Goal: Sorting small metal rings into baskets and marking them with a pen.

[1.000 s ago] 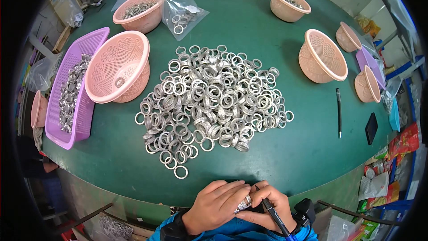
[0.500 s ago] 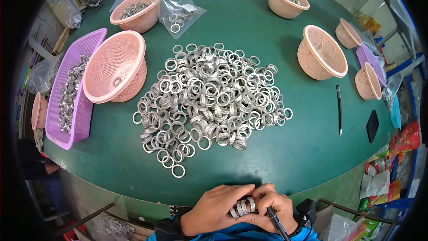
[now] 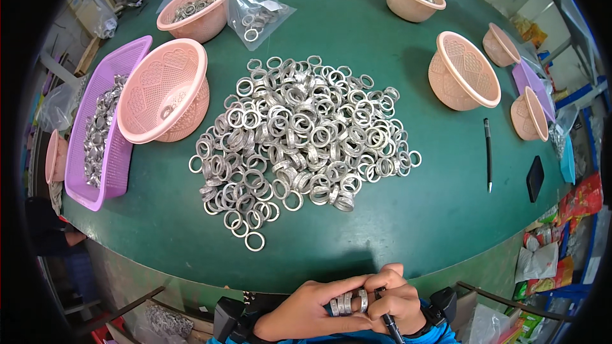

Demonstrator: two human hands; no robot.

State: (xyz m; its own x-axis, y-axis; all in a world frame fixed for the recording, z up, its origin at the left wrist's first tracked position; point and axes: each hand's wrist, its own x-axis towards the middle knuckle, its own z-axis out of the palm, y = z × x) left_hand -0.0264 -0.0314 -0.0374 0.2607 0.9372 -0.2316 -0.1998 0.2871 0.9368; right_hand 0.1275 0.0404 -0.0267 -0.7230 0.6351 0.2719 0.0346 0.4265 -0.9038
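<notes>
At the table's near edge my left hand (image 3: 299,313) is closed around a short row of silver metal rings (image 3: 344,304), gripped side by side between thumb and fingers. The rightmost ring stands slightly apart from the others. My right hand (image 3: 396,294) is pressed against the row's right end, its fingers wrapped around a black pen (image 3: 391,327) that slants down toward me. The pen's tip is hidden by the fingers. Beyond both hands, a big heap of similar rings (image 3: 306,127) lies loose on the green table (image 3: 408,229).
On the left stand a purple basket (image 3: 118,181) of metal pieces and a pink basket (image 3: 191,114). A pink basket (image 3: 207,25) and a clear bag (image 3: 274,9) lie behind. Rightward are more pink baskets (image 3: 465,92), another pen (image 3: 488,153) and a black flat object (image 3: 535,178).
My right hand and its pen have shifted slightly, the pen lower and a little to the left. The rightmost ring now sits farther from its neighbours. The heap has not changed.
</notes>
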